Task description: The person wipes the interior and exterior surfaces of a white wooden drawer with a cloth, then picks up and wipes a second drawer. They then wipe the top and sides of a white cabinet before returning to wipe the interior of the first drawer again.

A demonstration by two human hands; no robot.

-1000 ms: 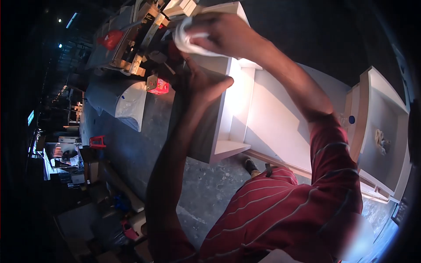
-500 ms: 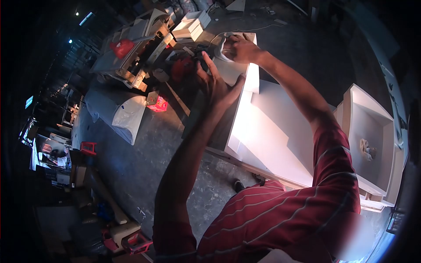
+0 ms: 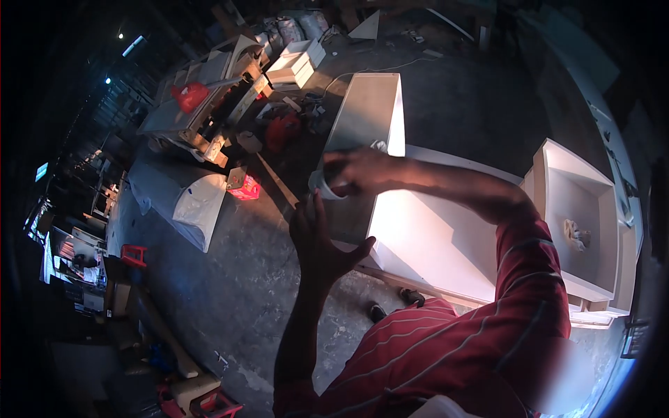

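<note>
My right hand [image 3: 359, 172] is closed on a pale cloth [image 3: 321, 185], over the near part of the long upright panel [image 3: 362, 104] of a white furniture piece. My left hand [image 3: 322, 240] is just below it with fingers spread, next to the panel's near end; nothing shows in its grip. To the right of the panel lies the piece's wide white surface [image 3: 432, 230], partly in shadow. A small white scrap [image 3: 378, 145] sits on the panel beyond my right wrist.
A white open box [image 3: 582, 202] holding a crumpled cloth [image 3: 576, 235] stands at right. On the left are a red carton [image 3: 243, 184], a draped curved piece [image 3: 198, 209], and a wooden rack with a red bag [image 3: 189, 97]. Red stools [image 3: 133, 255] stand farther left.
My right hand has moved with the cloth from the panel's far end toward me. My left hand has come lower and nearer, its fingers still apart.
</note>
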